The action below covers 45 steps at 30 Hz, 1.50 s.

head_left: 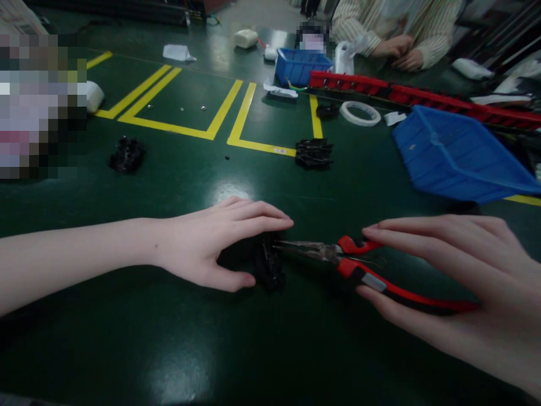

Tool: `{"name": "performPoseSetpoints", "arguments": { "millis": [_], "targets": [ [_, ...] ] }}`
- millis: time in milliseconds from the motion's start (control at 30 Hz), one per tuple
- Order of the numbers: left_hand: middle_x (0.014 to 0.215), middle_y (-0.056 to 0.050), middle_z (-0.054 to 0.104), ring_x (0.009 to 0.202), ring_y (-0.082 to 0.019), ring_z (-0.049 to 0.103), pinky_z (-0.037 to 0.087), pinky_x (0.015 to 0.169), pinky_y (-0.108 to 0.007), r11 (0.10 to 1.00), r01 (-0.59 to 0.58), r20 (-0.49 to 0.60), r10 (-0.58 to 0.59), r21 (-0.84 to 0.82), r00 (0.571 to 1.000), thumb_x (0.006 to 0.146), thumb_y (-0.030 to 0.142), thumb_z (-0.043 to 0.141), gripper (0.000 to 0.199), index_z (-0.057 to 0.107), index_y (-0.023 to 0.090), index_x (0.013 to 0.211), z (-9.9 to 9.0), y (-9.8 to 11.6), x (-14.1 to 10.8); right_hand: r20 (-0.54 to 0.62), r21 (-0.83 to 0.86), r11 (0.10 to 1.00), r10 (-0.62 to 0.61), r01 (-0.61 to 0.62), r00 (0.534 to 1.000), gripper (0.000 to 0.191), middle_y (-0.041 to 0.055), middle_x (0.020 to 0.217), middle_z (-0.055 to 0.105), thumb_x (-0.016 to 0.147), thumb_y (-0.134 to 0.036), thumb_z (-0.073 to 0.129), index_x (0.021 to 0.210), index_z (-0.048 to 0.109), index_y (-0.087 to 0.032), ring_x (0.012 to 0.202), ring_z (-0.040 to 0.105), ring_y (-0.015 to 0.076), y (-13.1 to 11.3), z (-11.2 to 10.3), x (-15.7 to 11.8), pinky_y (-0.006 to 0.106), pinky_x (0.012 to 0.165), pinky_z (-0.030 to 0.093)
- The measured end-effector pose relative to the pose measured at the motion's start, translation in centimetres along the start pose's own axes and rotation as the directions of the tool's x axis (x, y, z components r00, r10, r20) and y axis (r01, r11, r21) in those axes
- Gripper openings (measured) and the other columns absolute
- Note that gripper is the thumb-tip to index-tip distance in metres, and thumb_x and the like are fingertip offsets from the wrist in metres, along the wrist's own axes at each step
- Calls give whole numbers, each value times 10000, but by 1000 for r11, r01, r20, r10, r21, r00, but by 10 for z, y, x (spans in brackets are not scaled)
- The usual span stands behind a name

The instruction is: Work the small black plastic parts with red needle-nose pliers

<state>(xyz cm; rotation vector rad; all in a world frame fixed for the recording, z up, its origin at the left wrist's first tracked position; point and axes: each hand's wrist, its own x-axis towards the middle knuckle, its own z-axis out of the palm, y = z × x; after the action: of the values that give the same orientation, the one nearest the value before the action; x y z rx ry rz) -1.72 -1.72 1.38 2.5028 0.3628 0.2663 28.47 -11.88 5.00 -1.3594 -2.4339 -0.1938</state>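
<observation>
My right hand (456,270) is wrapped round long-nose pliers (359,265) with red and black handles. The pliers' narrow jaws point left and reach a small black part (270,268) on the green table; thin metal pieces show at its top. Around that part curves my left hand (228,242), its fingers over the far end and its thumb at the near left side. The fingers partly hide the part's far end. A thin wire (372,260) shows beside the pliers' handles.
Black finned parts lie farther off, one at left (127,154) and one near the middle (313,153). A blue bin (460,152), a tape roll (360,113) and a long red strip (422,98) are at right. Beyond sits another person, hands (401,52) together.
</observation>
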Motion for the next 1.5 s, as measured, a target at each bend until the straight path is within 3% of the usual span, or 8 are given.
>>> {"name": "performPoseSetpoints", "arguments": {
  "millis": [133, 267, 467, 767, 1067, 1167, 1500],
  "targets": [
    [1199, -84, 596, 1086, -228, 554, 441, 948, -359, 998, -23, 10, 23, 51, 1000, 889, 235, 617, 390, 554, 202, 1273, 1, -2, 2, -15, -16, 999, -50, 50, 999, 378, 57, 1069, 665, 821, -403, 651, 1174, 576, -291, 881, 632, 282, -3, -5, -2, 460, 727, 417],
    [1046, -48, 605, 955, -182, 572, 480, 810, -289, 999, 43, -48, -43, -17, 998, 876, 241, 653, 247, 617, 184, 1114, 2, 2, 4, -2, -12, 996, -89, 89, 996, 393, 73, 1076, 665, 816, -410, 659, 1169, 597, -249, 900, 624, 273, -6, -11, -4, 457, 729, 405],
    [993, -20, 575, 877, -140, 572, 493, 720, -231, 977, 136, -100, -153, -165, 983, 848, 221, 680, 218, 607, 169, 1047, 5, 13, 6, 27, -28, 993, -116, 117, 993, 391, 73, 1095, 670, 829, -424, 637, 1171, 616, -236, 888, 624, 262, -8, -7, -3, 440, 701, 399],
    [992, -18, 583, 893, -156, 565, 482, 729, -248, 965, 201, -88, -218, -168, 972, 817, 282, 718, 264, 612, 169, 1031, 6, 10, 7, 30, -21, 992, -123, 124, 992, 336, 69, 1054, 667, 862, -378, 630, 1139, 640, -189, 830, 598, 210, -9, 0, -3, 391, 677, 415],
    [1063, -12, 589, 977, -188, 554, 432, 838, -304, 975, 215, -45, -217, -47, 975, 769, 388, 750, 424, 602, 207, 1122, 2, 7, 5, -22, 7, 998, -68, 68, 997, 321, 54, 1048, 673, 880, -426, 617, 1140, 619, -237, 864, 612, 221, 1, -4, -5, 402, 721, 433],
    [1040, -10, 608, 969, -190, 556, 411, 851, -312, 978, 209, -48, -210, -26, 977, 791, 406, 730, 383, 615, 204, 1095, 1, 7, 5, -31, 0, 999, -42, 42, 999, 345, 51, 1049, 671, 865, -454, 621, 1152, 611, -263, 899, 622, 243, 7, -6, -6, 419, 751, 444],
    [919, -11, 642, 861, -177, 569, 402, 777, -303, 990, 142, -71, -142, -10, 987, 842, 454, 688, 313, 656, 192, 1010, 3, 9, 6, 52, -17, 990, -137, 138, 989, 387, 70, 1109, 666, 828, -403, 643, 1176, 603, -238, 895, 619, 253, -1, -5, 0, 426, 716, 442]
  ]
}}
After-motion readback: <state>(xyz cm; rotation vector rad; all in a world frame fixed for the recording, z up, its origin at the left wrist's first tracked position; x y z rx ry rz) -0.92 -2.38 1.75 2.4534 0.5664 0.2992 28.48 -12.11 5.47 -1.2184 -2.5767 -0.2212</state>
